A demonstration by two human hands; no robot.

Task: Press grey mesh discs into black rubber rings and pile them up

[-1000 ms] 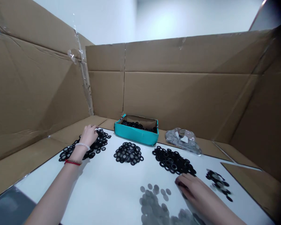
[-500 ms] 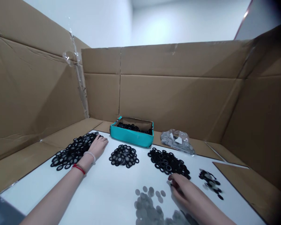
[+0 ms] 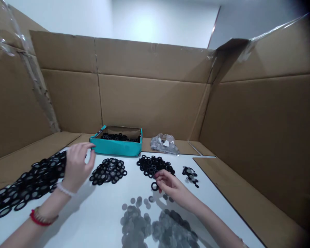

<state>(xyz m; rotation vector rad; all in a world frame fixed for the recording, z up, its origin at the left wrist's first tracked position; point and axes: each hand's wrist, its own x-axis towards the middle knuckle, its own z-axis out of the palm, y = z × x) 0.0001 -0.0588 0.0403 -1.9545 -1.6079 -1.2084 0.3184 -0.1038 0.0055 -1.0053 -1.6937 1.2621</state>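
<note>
My left hand (image 3: 76, 166) hovers at the right end of a long spread of black rings (image 3: 28, 182), fingers curved and apart, nothing visible in them. My right hand (image 3: 170, 186) rests on the white table (image 3: 103, 210) at the near edge of a heap of plain black rings (image 3: 155, 164). Its thumb and fingertips pinch a single black ring (image 3: 154, 186). Between the hands lies a round pile of black rings with grey centres (image 3: 108, 170). Thin grey discs (image 3: 144, 224) are scattered in front of me, below the right forearm.
A teal box (image 3: 116, 147) holding black rings stands at the back of the table. A clear plastic bag (image 3: 164, 143) of grey parts lies to its right. A small cluster of rings (image 3: 191, 172) lies right of the heap. Cardboard walls (image 3: 150, 100) enclose the table on three sides.
The view has swung right. My left hand has lifted off the left spread and curled. My right hand has moved up to the heap's edge and taken a ring.
</note>
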